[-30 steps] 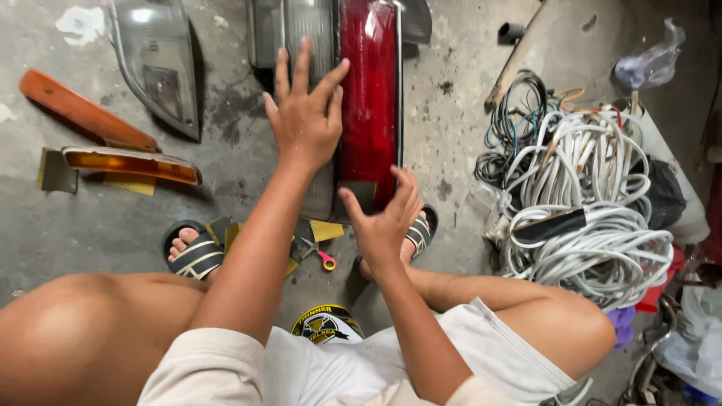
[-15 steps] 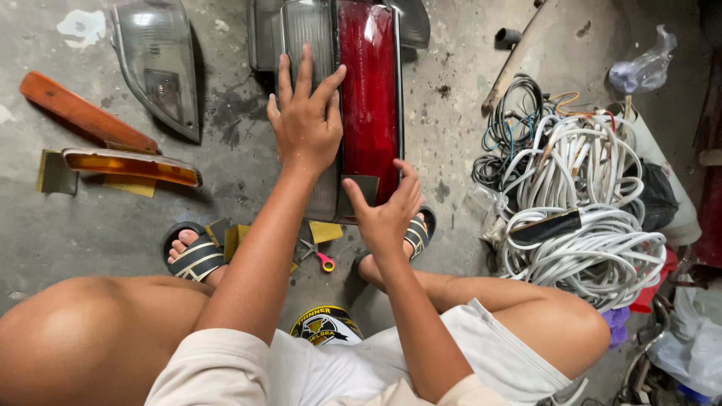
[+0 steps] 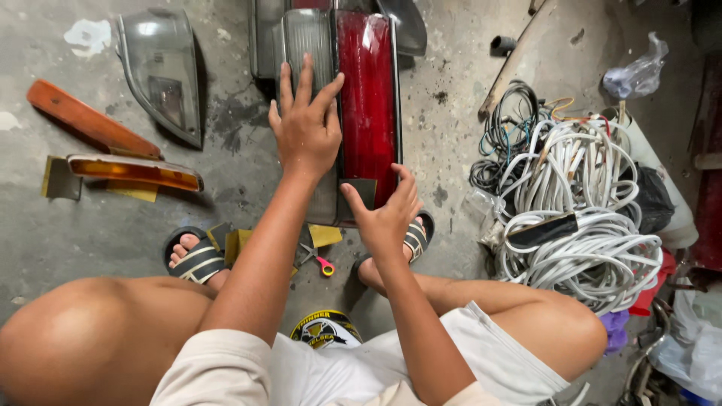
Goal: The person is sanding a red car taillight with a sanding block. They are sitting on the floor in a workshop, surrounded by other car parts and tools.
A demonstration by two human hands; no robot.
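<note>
A red tail light (image 3: pixel 367 105) lies on the floor between the person's feet. The left hand (image 3: pixel 304 128) presses flat on it, fingers spread; the right hand (image 3: pixel 387 214) pinches a small sandpaper square (image 3: pixel 362 192) at its near end. Best to keep the left hand firm so rubbing stays even

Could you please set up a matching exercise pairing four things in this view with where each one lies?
Things:
1. left hand
2. right hand
3. scissors
4. coil of white cable

Places:
A. floor between the sandalled feet
B. far right of the floor
C. flat on the tail light's grey part
D. near end of the red lens

Pairs: 1-C, 2-D, 3-A, 4-B
</note>
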